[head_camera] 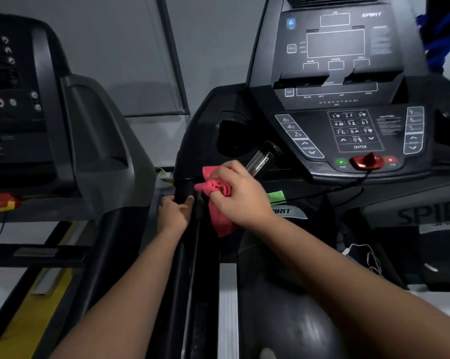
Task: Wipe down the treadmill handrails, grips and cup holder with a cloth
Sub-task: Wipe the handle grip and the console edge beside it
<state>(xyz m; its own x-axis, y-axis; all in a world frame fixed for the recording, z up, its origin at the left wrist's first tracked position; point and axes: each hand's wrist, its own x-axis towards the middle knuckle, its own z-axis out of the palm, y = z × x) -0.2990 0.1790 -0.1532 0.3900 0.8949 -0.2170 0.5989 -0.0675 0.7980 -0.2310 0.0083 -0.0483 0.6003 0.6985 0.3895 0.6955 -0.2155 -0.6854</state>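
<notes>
From the head view, the left hand [176, 210] is wrapped round the black left handrail [196, 255], thumb on the inner side and fingers on the outer side, just below where the rail meets the console [348, 73]. The right hand [240, 194] is curled round a bunched pink cloth [216, 188] and holds it against the top of the same rail, just above the left hand. A loose tail of the cloth hangs down the rail's inner side. The cup holder [231, 133] is a dark recess just above the cloth, and the metal grip [260, 158] slants up beside the right hand's knuckles. A red safety key [366, 160] sits below the keypad. Another treadmill [63, 112] stands to the left.
</notes>
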